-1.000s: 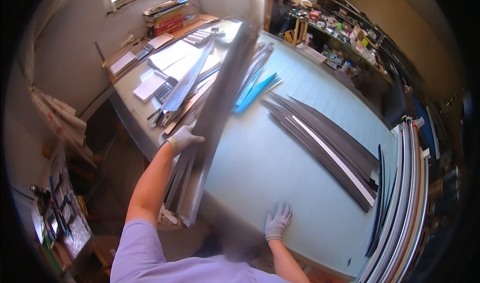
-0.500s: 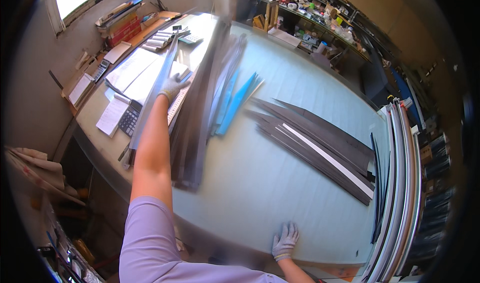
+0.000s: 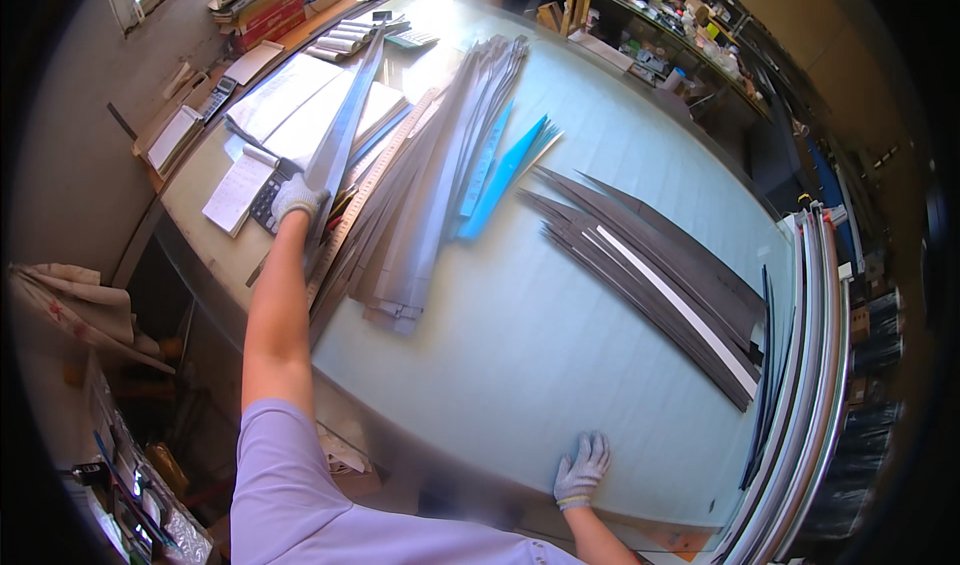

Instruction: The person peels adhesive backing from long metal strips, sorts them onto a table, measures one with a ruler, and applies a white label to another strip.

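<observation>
My left hand (image 3: 298, 201), in a pale knitted glove, is beside the dark calculator (image 3: 265, 201), its fingers bent and partly hidden. It seems closed on the near end of a long clear plastic strip (image 3: 347, 115). Right of that strip lie a pale ruler (image 3: 372, 179) and a large fan of grey-brown translucent strips (image 3: 432, 195). Blue strips (image 3: 508, 177) sit against the fan's right side. My right hand (image 3: 583, 470), also gloved, rests open and flat on the glass-like tabletop (image 3: 480, 365) near its front edge, holding nothing.
Dark strips with a white one (image 3: 680, 313) lie at the right. Long profiles (image 3: 815, 365) stand along the right edge. An open notebook (image 3: 290, 105), a notepad (image 3: 238, 197) and a pale calculator (image 3: 412, 38) occupy the far left. Cluttered shelves (image 3: 670, 35) are at the back.
My left hand has moved nearer, along the clear strip toward the dark calculator. The grey-brown strips, blurred by motion earlier, now lie sharp and fanned out. My right hand stays flat.
</observation>
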{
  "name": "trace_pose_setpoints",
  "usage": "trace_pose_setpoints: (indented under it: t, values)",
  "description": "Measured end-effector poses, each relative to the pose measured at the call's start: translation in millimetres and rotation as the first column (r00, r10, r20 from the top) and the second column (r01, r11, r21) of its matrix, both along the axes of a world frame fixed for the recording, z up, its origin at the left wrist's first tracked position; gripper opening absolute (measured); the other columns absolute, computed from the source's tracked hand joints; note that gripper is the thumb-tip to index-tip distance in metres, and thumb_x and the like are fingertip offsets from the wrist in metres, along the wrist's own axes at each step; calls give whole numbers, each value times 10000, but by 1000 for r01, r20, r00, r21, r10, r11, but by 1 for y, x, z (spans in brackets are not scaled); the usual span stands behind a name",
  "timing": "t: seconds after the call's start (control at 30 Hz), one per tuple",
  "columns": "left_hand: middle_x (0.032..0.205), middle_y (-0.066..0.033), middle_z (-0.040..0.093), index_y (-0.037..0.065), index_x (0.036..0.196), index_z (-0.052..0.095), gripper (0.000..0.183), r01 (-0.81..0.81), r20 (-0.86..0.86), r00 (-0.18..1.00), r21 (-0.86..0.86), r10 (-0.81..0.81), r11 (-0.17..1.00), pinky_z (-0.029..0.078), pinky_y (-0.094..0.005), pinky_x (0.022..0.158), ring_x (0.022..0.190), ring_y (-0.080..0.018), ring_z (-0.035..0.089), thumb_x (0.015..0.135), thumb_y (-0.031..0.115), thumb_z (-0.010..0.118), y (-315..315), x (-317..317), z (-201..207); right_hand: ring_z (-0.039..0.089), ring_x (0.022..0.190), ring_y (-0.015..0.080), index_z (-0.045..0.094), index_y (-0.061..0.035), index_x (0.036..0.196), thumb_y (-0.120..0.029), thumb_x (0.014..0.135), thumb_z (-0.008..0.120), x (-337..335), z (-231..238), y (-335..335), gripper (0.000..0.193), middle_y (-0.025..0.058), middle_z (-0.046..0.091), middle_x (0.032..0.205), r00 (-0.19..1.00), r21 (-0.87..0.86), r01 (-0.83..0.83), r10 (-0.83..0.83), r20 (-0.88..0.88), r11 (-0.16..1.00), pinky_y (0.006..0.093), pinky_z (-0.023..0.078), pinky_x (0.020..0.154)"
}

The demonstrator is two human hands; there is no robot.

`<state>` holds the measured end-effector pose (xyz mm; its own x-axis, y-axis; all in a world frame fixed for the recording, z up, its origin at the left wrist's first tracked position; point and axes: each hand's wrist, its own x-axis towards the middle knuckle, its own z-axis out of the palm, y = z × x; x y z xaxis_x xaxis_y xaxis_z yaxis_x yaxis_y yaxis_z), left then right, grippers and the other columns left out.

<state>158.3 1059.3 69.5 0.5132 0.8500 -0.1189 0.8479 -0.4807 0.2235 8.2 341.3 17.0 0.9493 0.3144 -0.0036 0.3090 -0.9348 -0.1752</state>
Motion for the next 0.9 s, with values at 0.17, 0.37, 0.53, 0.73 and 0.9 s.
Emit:
trace_pose_setpoints:
  t: [0.17, 0.37, 0.53, 0.73, 0.9]
  values:
    - [1183, -165, 707, 121, 1154, 734, 418, -5, 129, 992, 72, -4, 997, 517, -450, 979, 1140, -375, 650, 799, 339, 776, 45, -1, -16, 363, 1369, 448, 500, -46, 1365, -236, 785, 709, -1, -12, -1, 645, 233, 412, 1451, 999, 83, 24, -27, 30, 996, 591, 293, 1135]
    - [926, -63, 697, -10, 1142, 660, 278, 482, 731, 460, -683, 504, 550, 539, -314, 728, 792, -192, 653, 942, 181, 687, -64, -8, 6, 391, 1348, 437, 533, -47, 1318, -203, 798, 708, -1, -10, -13, 571, 224, 457, 1409, 993, 103, 55, -65, 95, 993, 567, 323, 1118]
    - [1109, -92, 673, 41, 1259, 575, 323, 741, 715, 501, -646, 488, 185, 543, -340, 879, 998, -201, 668, 953, 91, 666, -284, -61, 41, 416, 1332, 396, 563, -67, 1310, -265, 841, 684, 3, -15, -11, 523, 171, 477, 1400, 992, 83, 69, -77, 96, 994, 530, 373, 1091]
    - [995, -33, 689, 3, 1122, 674, 224, 621, 570, 676, -782, 466, 55, 502, -263, 813, 885, -120, 624, 922, 93, 724, -514, -106, 17, 503, 1265, 367, 586, -69, 1285, -193, 882, 639, 1, -51, -33, 426, 191, 566, 1291, 967, 404, 84, -173, 189, 911, 476, 401, 1088]
    - [1046, -68, 689, -32, 1169, 650, 321, 549, 463, 700, -836, 544, 5, 513, -305, 856, 943, -155, 640, 904, 115, 754, -617, -133, -17, 536, 1256, 240, 621, -58, 1281, -222, 1006, 576, -29, -32, -87, 324, 95, 621, 1286, 831, 816, 483, -126, -541, -317, 406, 407, 1106]
